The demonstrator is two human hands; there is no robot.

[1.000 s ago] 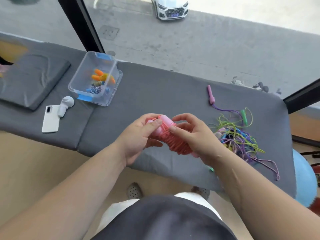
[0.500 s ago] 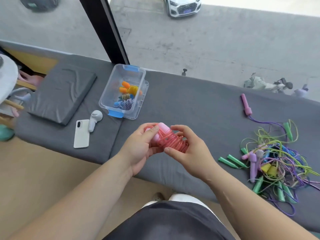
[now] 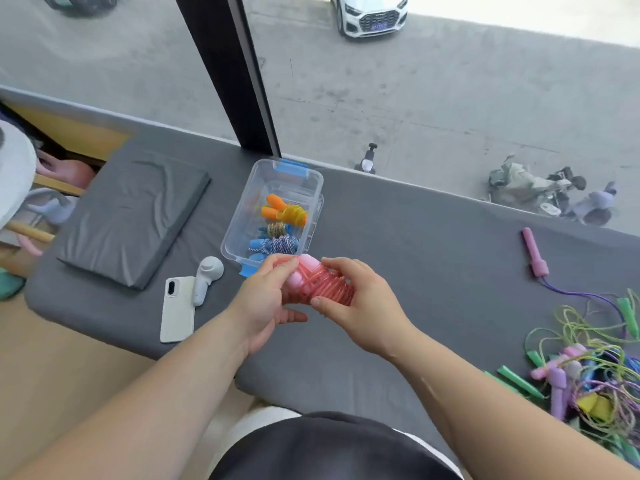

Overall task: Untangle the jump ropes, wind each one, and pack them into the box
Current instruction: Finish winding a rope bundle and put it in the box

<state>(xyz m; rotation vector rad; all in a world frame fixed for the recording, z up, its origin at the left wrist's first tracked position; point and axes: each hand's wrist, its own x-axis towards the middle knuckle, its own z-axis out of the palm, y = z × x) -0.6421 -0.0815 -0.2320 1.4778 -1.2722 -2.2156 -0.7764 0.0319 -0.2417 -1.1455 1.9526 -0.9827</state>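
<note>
A pink jump rope, its red cord wound round the pink handles, is held between both hands above the grey bench. My left hand grips its left end and my right hand grips its right side, thumb underneath. Just beyond the bundle stands the clear plastic box with blue latches; it holds an orange wound rope, a brownish one and a blue-white one. A tangle of green, purple, yellow and pink ropes lies at the right. One purple handle trails away from it.
The grey padded bench runs along a window with a black post. A white phone and a white earbud-like device lie left of the box. A dark grey cushion sits further left.
Both hands have carried the wound pink rope up toward the box's near edge. The view has shifted left, so the tangle now sits at the right edge.
</note>
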